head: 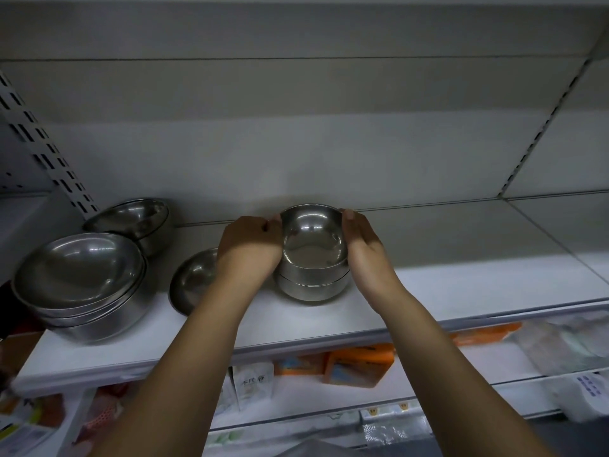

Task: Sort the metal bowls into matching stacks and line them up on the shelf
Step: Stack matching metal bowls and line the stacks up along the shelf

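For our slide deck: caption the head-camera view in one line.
Left hand and right hand steady a small bowl stack on the white shelf, larger bowls left.

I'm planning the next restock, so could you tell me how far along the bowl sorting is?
Done: a large-bowl stack stands at the left end of the shelf. In hand: the left hand grips and the right hand presses a small-bowl stack mid-shelf. Left: the single bowl behind the left arm and the back bowls are not yet lined up.
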{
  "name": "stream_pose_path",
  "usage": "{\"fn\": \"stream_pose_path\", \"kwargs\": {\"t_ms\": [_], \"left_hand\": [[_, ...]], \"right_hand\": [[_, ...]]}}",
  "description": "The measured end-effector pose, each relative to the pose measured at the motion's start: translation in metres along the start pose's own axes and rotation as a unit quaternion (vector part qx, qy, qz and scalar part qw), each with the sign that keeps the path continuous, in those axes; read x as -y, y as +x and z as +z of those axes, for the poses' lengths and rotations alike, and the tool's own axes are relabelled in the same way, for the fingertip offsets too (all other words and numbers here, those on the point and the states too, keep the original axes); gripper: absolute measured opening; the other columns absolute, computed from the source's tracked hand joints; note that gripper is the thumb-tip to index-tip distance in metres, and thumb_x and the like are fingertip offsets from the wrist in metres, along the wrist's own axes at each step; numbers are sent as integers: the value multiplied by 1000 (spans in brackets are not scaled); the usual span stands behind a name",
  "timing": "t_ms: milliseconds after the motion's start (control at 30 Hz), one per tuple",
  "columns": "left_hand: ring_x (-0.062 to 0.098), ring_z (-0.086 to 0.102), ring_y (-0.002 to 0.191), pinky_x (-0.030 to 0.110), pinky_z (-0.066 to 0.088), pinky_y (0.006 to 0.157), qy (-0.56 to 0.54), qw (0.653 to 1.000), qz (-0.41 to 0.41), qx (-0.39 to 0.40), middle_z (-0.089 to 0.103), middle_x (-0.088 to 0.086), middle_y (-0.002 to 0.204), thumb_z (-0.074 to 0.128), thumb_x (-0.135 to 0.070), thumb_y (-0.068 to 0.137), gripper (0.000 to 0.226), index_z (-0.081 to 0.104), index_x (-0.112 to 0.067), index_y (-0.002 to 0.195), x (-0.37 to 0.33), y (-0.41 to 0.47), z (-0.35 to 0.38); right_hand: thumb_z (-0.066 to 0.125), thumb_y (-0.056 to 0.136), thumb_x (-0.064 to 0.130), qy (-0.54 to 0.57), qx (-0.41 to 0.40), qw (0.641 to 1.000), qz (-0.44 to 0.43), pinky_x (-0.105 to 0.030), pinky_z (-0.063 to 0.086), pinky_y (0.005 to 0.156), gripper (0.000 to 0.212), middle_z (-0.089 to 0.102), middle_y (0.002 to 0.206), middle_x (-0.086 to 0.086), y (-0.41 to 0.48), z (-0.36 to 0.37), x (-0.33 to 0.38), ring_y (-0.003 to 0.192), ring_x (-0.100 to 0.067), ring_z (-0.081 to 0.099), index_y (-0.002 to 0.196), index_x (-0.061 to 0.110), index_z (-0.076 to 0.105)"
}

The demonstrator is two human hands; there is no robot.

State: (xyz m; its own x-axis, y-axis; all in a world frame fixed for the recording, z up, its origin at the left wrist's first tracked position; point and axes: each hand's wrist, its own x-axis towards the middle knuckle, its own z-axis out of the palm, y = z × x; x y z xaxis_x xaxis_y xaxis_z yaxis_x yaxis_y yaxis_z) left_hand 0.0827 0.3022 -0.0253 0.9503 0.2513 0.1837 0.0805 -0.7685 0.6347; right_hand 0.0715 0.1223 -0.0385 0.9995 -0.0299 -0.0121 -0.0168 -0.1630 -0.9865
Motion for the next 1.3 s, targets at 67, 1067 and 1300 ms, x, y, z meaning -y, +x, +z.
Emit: {"fn": "stream_pose_path", "kwargs": {"t_ms": [67, 1067, 1300], "left_hand": [[21, 44, 54, 27, 33, 52, -13, 1000, -18, 0, 46, 1, 53, 46, -33, 105, 52, 45, -13, 57, 1, -1, 0], [-14, 60, 84, -3, 39, 71, -217, 879, -121, -408, 68, -16, 94, 63, -35, 100, 13, 70, -25, 104, 103, -82, -151], [17, 62, 123, 44, 46, 111, -292, 884, -216, -295, 66, -3, 133, 57, -49, 101, 46, 59, -24, 139, 159, -103, -152]], "right_hand": [[33, 101, 62, 2, -7, 1000, 5, -4, 35, 72, 24, 55, 100, 39, -1, 1, 0, 91, 20, 52, 113, 53, 52], [71, 90, 41, -145, 215, 943, -208, -7, 44, 64, 6, 68, 79, 22, -14, 150, 84, 75, 7, 63, 86, 37, 69], [66, 91, 46, -259, 233, 918, -189, -24, 52, 68, 26, 70, 85, 8, 0, 212, 79, 80, -10, 65, 91, 21, 73]]}}
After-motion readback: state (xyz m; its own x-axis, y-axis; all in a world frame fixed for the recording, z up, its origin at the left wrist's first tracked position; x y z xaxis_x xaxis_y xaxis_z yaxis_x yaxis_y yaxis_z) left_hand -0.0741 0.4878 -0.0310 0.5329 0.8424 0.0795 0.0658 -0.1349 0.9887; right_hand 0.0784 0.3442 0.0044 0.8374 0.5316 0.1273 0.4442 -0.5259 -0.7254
